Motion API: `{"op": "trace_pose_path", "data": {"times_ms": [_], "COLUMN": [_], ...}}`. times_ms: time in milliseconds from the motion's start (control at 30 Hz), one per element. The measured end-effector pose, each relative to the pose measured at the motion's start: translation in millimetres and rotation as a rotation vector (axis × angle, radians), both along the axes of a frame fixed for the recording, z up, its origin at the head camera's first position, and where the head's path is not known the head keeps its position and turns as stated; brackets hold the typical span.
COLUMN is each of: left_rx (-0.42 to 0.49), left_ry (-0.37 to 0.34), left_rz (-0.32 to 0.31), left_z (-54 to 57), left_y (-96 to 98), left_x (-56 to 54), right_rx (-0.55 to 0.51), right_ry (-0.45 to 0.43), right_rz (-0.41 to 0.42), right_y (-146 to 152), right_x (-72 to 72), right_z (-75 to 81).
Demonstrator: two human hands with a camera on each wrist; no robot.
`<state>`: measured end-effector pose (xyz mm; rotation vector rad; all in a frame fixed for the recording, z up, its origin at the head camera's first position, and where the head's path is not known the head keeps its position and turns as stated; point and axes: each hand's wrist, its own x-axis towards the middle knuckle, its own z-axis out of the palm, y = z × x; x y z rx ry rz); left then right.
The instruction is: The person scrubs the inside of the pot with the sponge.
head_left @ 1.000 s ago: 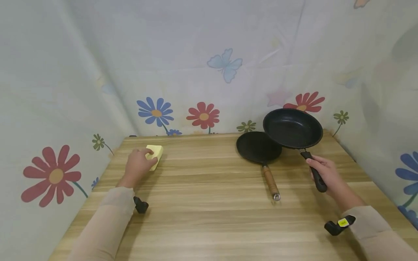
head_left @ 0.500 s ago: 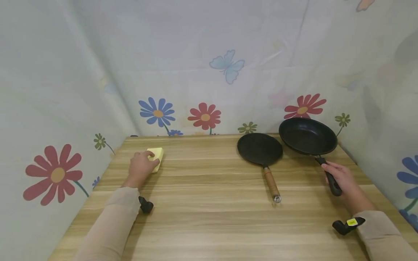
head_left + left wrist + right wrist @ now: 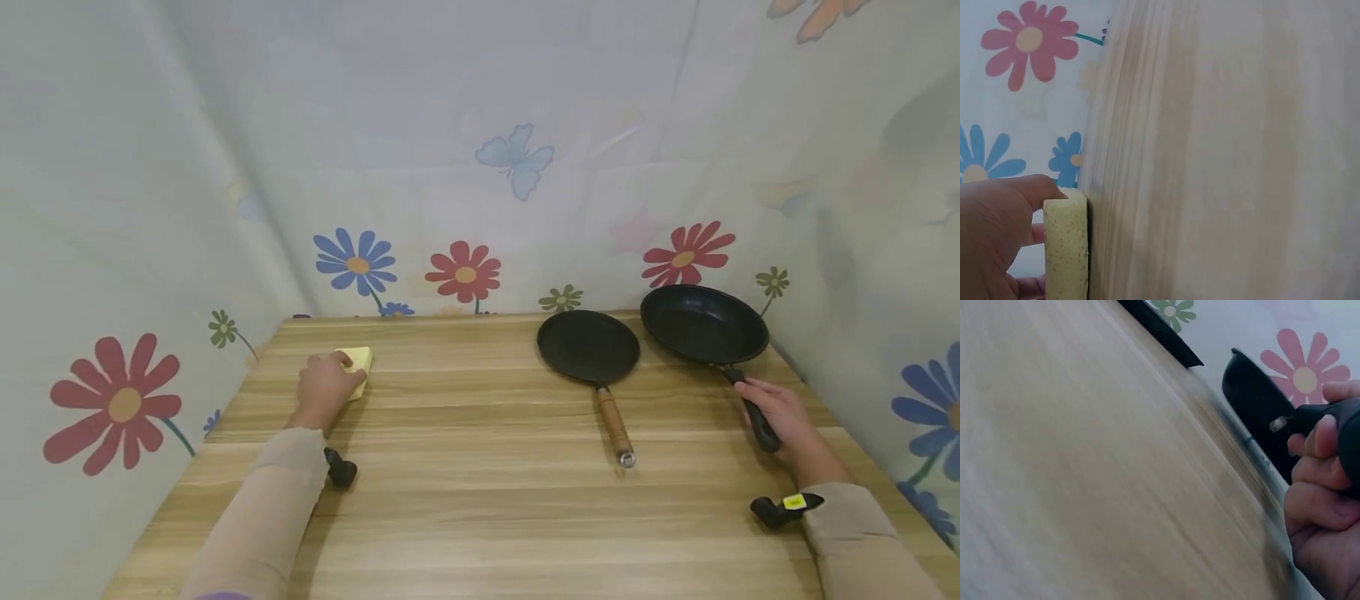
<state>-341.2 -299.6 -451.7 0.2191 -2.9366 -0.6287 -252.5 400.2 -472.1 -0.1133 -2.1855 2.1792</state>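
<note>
At the table's far left, my left hand grips a pale yellow sponge by its edges. The left wrist view shows the sponge side-on, close against the wooden surface, with thumb and fingers around it. My right hand holds a deep black frying pan by its black handle, at the far right. The pan's inside faces up. From the right wrist view, its wall is low over the tabletop; whether the base touches, I cannot tell.
Left of the frying pan lies a flat black pan with a wooden handle pointing toward the front. The wooden table ends at a curtain printed with flowers, which hangs behind it and along both sides.
The frying pan in my right hand has moved right and down, away from above the flat pan's edge, and is now beside it. My left hand has stayed on the sponge.
</note>
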Motion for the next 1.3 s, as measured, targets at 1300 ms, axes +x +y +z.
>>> {"op": "trace_pose_path", "data": {"times_ms": [1300], "left_rx": [-0.008], "left_ry": [-0.019], "left_rz": [-0.025], "left_z": [3.4], "left_y": [14.2], "left_x": [-4.7], "right_rx": [0.104], "right_ry": [-0.079], "right_rz": [0.1], "right_y": [8], "right_x": [17.1], "right_z": [7.4]}}
